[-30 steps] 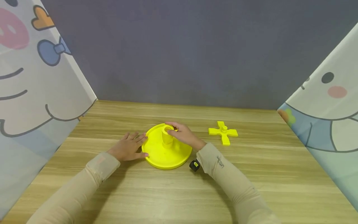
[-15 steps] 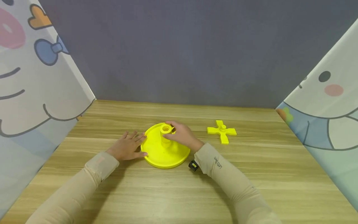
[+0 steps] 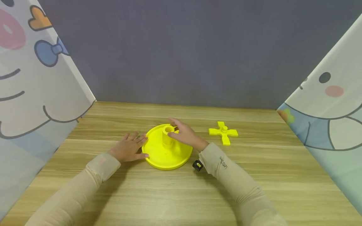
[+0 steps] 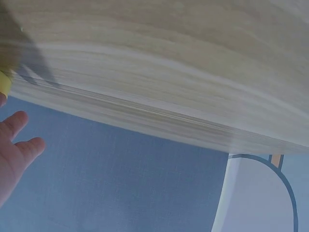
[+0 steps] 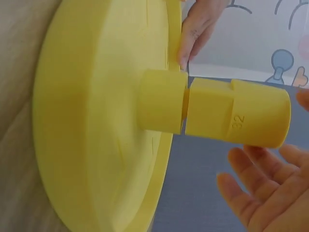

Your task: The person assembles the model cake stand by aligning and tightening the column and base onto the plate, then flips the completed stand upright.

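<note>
A round yellow disc (image 3: pixel 165 155) lies on the wooden table (image 3: pixel 254 179), with an upright yellow post (image 3: pixel 168 135) at its centre. In the right wrist view the post (image 5: pixel 161 107) carries a yellow sleeve (image 5: pixel 236 120) marked "32". My right hand (image 3: pixel 181 131) is beside the top of the post, and its fingers (image 5: pixel 263 193) are straight and just off the sleeve. My left hand (image 3: pixel 130 147) lies flat on the table with its fingertips (image 5: pixel 195 31) against the disc's left rim. A yellow cross-shaped piece (image 3: pixel 223 132) lies to the right of the disc.
A dark blue-grey wall (image 3: pixel 192 53) closes the back of the table. Cartoon-printed panels stand at the left (image 3: pixel 34 94) and at the right (image 3: pixel 333 106). A small black and yellow wrist camera (image 3: pixel 197 165) sits under my right forearm.
My right hand's fingers have come off the top of the post and spread. The left hand and the disc have stayed put.
</note>
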Demonstrator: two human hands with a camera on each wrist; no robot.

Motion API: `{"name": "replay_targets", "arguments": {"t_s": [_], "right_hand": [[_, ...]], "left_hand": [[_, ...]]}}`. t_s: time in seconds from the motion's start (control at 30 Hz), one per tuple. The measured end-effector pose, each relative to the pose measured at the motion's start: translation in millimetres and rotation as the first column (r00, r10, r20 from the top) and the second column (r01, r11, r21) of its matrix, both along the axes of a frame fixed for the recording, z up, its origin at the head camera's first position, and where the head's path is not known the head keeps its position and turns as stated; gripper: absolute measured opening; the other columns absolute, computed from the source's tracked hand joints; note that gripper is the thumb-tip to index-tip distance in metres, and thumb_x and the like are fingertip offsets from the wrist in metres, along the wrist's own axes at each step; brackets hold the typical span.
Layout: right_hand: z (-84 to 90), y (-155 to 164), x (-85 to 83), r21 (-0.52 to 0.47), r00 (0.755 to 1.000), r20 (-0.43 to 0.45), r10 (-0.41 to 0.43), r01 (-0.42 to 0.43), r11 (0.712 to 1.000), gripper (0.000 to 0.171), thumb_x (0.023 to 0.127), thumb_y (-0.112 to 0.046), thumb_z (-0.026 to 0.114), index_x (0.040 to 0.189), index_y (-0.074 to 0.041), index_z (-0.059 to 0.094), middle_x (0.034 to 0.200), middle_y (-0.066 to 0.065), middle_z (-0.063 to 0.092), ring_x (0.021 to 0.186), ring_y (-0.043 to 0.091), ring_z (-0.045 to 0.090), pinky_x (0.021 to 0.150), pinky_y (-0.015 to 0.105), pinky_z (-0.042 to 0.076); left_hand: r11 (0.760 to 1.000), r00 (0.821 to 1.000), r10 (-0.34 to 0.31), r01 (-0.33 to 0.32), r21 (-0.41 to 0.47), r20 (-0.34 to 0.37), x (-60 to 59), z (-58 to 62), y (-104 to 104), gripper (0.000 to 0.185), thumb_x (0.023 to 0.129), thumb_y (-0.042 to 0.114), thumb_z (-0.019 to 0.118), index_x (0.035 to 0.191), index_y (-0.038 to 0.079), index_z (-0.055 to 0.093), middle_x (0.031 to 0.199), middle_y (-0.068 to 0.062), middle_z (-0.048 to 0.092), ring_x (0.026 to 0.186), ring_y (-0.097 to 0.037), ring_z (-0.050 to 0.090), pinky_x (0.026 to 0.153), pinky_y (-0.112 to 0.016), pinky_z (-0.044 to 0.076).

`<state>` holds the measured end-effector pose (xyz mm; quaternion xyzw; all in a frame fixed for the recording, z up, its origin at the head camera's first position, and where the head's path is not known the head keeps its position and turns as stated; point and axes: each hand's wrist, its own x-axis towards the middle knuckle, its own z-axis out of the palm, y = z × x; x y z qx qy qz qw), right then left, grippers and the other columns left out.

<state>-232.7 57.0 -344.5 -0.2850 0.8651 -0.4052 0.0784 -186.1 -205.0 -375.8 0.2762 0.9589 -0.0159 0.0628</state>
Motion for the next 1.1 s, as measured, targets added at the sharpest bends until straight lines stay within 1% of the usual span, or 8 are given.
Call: {"name": "replay_targets", "arguments": {"t_s": [0.13,0.23,0.47,0.57,0.63,0.83,0.93,1.1], "right_hand": [[-1.3,0,-2.0,0.057,0.998,-0.006,0.063,-0.063,0.996,0.061,0.091,-0.018,0.064,0.145,-0.003,0.039,0.138,0.014,0.051,0.112,0.026,0.054,0.095,0.039,0.046],[-2.4,-2,-2.1,0.077,0.997,-0.016,0.074,-0.073,0.994,0.06,0.091,-0.018,0.065,0.144,-0.003,0.041,0.134,0.014,0.054,0.109,0.025,0.056,0.092,0.036,0.048],[-1.2,-8,-0.5,0.123,0.998,-0.067,0.002,0.006,0.992,0.055,0.088,-0.025,0.07,0.135,-0.004,0.052,0.124,0.011,0.06,0.101,0.025,0.06,0.084,0.031,0.05],[0.8,-9,-0.6,0.161,0.996,-0.079,-0.047,0.059,0.985,0.058,0.085,-0.033,0.073,0.132,-0.005,0.053,0.115,0.01,0.063,0.098,0.023,0.06,0.081,0.032,0.05],[1.8,-9,-1.6,0.158,0.996,-0.067,-0.059,0.069,0.985,0.063,0.084,-0.035,0.074,0.134,-0.005,0.05,0.119,0.012,0.061,0.101,0.024,0.059,0.084,0.034,0.05],[6.3,-2,-4.7,0.042,0.999,0.009,0.036,-0.036,0.998,0.066,0.089,-0.018,0.069,0.145,-0.003,0.038,0.144,0.015,0.044,0.122,0.031,0.05,0.101,0.044,0.042],[8.0,1,-5.5,0.047,0.997,-0.001,0.073,-0.073,0.996,0.06,0.09,-0.013,0.067,0.144,-0.002,0.041,0.144,0.014,0.046,0.122,0.031,0.05,0.102,0.044,0.042],[5.9,0,-5.8,0.108,0.996,-0.029,0.079,-0.076,0.991,0.051,0.092,-0.017,0.065,0.138,-0.001,0.05,0.136,0.013,0.054,0.115,0.027,0.055,0.097,0.035,0.045]], "left_hand": [[1.0,1.0,0.004,-0.004,-0.002,0.014,1.2,-1.7,-1,0.079,0.094,0.058,0.047,0.145,-0.002,0.037,0.15,-0.02,0.033,0.136,-0.048,0.027,0.107,-0.066,0.02],[1.0,1.0,0.008,-0.008,0.003,0.017,1.6,-3.6,-2,0.079,0.093,0.058,0.047,0.145,-0.002,0.037,0.15,-0.02,0.033,0.136,-0.048,0.027,0.107,-0.065,0.019],[1.0,1.0,0.013,-0.013,0.005,0.009,1.0,-5.9,-4,0.08,0.093,0.059,0.045,0.145,-0.001,0.036,0.151,-0.019,0.033,0.136,-0.048,0.027,0.107,-0.065,0.019],[1.0,1.0,0.016,-0.016,0.008,0.006,0.6,-5.4,-3,0.081,0.093,0.06,0.045,0.146,-0.001,0.036,0.151,-0.019,0.033,0.136,-0.047,0.027,0.108,-0.065,0.018],[1.0,1.0,0.014,-0.014,0.009,0.005,0.2,-4.6,-3,0.082,0.093,0.061,0.044,0.146,0.0,0.035,0.151,-0.019,0.033,0.137,-0.047,0.026,0.108,-0.065,0.018],[1.0,1.0,0.01,-0.01,0.0,-0.003,-1.3,-3.1,-1,0.081,0.093,0.061,0.045,0.146,0.0,0.036,0.151,-0.019,0.033,0.137,-0.046,0.027,0.108,-0.064,0.018],[1.0,1.0,0.009,-0.009,0.004,-0.007,-1.7,-3.1,-1,0.081,0.093,0.06,0.046,0.146,-0.001,0.036,0.15,-0.019,0.034,0.136,-0.046,0.027,0.108,-0.065,0.018],[1.0,1.0,0.002,-0.002,0.013,-0.011,-0.9,-4.9,-2,0.081,0.093,0.06,0.046,0.145,-0.001,0.037,0.15,-0.019,0.034,0.136,-0.047,0.028,0.107,-0.066,0.019]]}}
